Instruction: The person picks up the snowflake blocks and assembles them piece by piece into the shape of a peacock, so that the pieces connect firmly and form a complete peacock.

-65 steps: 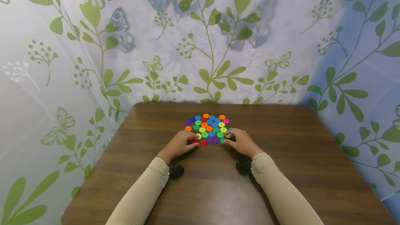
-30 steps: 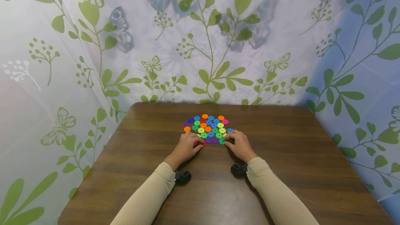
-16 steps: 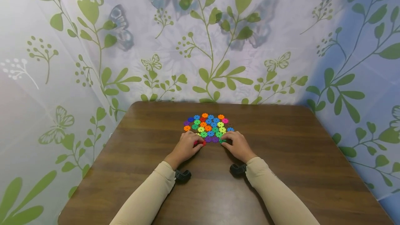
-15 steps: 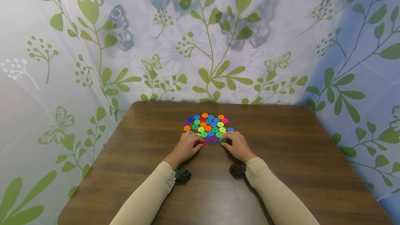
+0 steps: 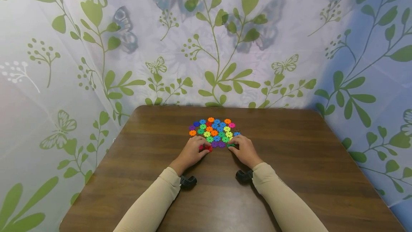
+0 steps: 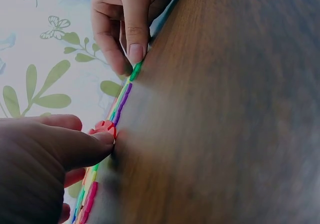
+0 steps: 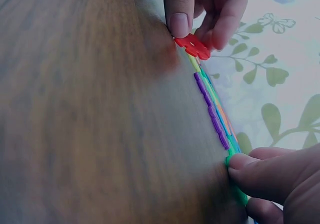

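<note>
My left hand (image 5: pixel 191 152) pinches a red flower-shaped plastic disc (image 7: pixel 194 47) between thumb and fingers. Both wrist views show that disc tilted up from the table. At the near right of the cluster, the right hand (image 5: pixel 246 150) holds a green flower-shaped disc (image 6: pixel 135 71) by its edge; the fingers hide part of it. Between the hands lie two purple discs (image 5: pixel 219 145), flat on the table. A pink disc (image 6: pixel 90 202) shows beneath the left hand. Beyond the hands spreads a flat cluster of several notched discs in orange, blue, green, yellow and red.
The brown wooden table (image 5: pixel 289 146) runs back to a curtain (image 5: pixel 206 46) printed with leaves and butterflies. An orange disc (image 5: pixel 192 133) marks the cluster's left side, and a blue disc (image 5: pixel 237 134) sits by the right hand. Each wrist wears a black band (image 5: pixel 189 182).
The left hand has come right and closed its fingers on the red disc, which now tilts up. My right hand has shifted slightly left onto the green disc. The other discs keep their places.
</note>
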`<state>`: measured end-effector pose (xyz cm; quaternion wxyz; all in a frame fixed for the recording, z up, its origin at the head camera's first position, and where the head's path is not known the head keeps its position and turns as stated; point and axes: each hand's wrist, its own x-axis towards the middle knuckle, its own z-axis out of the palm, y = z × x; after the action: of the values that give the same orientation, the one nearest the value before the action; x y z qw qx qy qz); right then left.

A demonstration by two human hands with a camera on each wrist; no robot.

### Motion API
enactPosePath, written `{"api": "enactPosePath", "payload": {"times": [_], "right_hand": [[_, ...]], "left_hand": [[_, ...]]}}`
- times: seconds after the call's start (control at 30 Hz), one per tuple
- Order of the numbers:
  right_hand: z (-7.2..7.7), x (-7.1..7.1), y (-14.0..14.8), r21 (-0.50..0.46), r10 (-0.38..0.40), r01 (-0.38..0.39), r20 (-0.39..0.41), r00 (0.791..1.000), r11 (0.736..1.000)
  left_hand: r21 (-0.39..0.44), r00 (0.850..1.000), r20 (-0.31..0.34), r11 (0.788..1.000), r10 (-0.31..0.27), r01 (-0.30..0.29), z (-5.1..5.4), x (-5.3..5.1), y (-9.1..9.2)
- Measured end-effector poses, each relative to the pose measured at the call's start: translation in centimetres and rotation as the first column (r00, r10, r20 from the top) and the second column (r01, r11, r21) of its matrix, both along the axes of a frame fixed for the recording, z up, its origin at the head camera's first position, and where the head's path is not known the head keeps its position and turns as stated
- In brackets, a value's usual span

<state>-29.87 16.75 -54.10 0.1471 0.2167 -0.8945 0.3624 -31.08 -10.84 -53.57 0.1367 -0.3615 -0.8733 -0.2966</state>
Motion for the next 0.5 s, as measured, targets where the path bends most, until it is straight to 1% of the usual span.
{"api": "enactPosePath", "payload": {"times": [0.2,0.37,0.5], "right_hand": [[0.11,0.10,0.06,0.011,-0.007,0.007,-0.008,1.000,1.000],[0.06,0.22,0.06,-0.003,-0.021,0.021,-0.006,1.000,1.000],[0.25,0.23,0.09,-0.041,-0.025,0.027,0.041,0.999,0.999]], "left_hand": [[0.056,0.999,0.043,0.998,-0.022,0.019,-0.02,0.04,0.07],[0.071,0.998,0.048,0.997,-0.042,0.038,-0.04,0.21,0.03],[0.103,0.997,0.058,0.994,-0.055,0.049,-0.03,0.20,0.03]]}}
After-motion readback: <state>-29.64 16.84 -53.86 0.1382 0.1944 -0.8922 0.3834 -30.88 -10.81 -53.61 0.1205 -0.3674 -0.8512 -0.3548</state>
